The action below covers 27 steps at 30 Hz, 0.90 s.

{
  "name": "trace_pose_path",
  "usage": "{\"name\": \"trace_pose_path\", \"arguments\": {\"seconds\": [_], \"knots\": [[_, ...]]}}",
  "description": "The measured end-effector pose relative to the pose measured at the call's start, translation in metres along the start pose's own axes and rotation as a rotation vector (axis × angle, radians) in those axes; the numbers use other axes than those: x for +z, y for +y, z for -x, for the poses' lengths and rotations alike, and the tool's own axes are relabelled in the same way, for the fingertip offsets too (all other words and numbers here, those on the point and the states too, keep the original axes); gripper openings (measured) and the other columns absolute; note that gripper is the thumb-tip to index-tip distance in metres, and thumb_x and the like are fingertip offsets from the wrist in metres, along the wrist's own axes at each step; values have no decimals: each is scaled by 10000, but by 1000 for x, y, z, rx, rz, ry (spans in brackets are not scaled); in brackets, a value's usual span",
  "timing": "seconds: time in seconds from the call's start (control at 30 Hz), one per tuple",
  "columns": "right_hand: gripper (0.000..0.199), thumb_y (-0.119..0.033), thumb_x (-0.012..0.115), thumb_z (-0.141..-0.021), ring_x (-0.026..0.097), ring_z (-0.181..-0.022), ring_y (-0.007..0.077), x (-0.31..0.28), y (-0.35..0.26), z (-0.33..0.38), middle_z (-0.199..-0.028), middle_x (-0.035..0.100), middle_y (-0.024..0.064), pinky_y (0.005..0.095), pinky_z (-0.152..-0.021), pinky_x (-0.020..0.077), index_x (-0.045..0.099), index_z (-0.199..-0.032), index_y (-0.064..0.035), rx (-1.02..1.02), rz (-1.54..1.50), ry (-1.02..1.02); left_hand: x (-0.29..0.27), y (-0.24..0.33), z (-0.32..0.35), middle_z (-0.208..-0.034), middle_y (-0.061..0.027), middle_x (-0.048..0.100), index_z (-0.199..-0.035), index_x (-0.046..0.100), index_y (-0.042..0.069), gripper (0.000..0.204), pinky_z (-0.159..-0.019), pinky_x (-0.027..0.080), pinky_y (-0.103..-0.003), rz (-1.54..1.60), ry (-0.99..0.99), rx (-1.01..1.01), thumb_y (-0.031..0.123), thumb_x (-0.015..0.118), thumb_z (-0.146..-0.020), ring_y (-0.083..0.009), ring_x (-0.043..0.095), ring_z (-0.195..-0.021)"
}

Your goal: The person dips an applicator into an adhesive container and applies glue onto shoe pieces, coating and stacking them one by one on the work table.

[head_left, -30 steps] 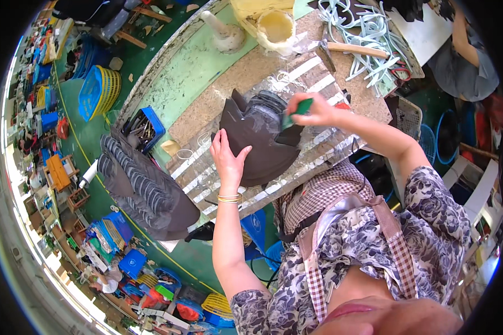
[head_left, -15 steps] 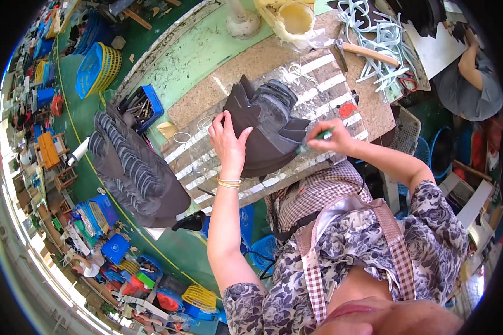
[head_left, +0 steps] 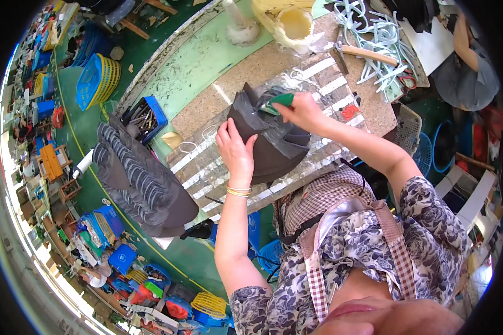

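Observation:
Dark brown, curved sheet pieces (head_left: pixel 271 151) lie overlapped in a stack on the striped work board, with grey, shiny bands along their edges. My left hand (head_left: pixel 237 151) rests flat on the stack's left side, fingers stretched and thumb apart. In my right hand (head_left: pixel 306 113) is a green brush (head_left: pixel 276 104), gripped between thumb and fingers. Its tip points left onto the far part of the stack; its bristles are hard to make out there. A larger fanned pile of similar dark pieces (head_left: pixel 142 181) sits at the table's left edge.
Beyond the board stand a yellowish pot (head_left: pixel 294 23) and a hammer (head_left: pixel 369 54). Pale blue strips (head_left: pixel 383 50) heap at far right, near another person's arm (head_left: pixel 467 44). A blue tray of tools (head_left: pixel 145 118) stands left. White strips cross the board (head_left: pixel 324 84).
My right hand has carried the brush from the stack's near right edge up and left to its far part. My left hand shifted slightly right and down, still on the pieces.

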State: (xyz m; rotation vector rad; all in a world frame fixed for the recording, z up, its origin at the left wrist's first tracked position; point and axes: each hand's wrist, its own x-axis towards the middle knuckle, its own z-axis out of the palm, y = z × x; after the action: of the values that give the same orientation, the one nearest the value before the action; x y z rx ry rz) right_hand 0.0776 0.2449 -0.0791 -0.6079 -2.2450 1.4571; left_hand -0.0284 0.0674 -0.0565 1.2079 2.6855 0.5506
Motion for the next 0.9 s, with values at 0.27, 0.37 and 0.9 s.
{"name": "trace_pose_path", "arguments": {"seconds": [0.27, 0.37, 0.9], "knots": [[146, -200, 597, -847, 590, -493, 125, -20, -2, 39, -604, 622, 43, 270, -444, 436, 660, -857, -68, 0, -77, 137, 2, -8, -10, -1111, -169, 415, -1277, 347, -32, 863, -911, 344, -413, 65, -25, -48, 156, 809, -573, -336, 405, -1036], [136, -151, 571, -868, 580, -505, 96, -33, 25, 51, -618, 630, 28, 237, -450, 438, 657, -892, -49, 117, 48, 249, 2, -4, -12, -1043, -169, 435, -1151, 410, -1, 700, -920, 333, -411, 230, 27, -62, 140, 798, -585, -314, 419, -998], [155, -171, 610, -798, 589, -491, 245, -49, -2, 16, -571, 588, 126, 355, -470, 453, 620, -733, -31, 97, 103, 35, 8, -37, 19, -900, -46, 591, -693, 509, 63, 80, -904, 401, -440, 149, 177, 530, 83, 570, -644, -223, 538, -909]]}}
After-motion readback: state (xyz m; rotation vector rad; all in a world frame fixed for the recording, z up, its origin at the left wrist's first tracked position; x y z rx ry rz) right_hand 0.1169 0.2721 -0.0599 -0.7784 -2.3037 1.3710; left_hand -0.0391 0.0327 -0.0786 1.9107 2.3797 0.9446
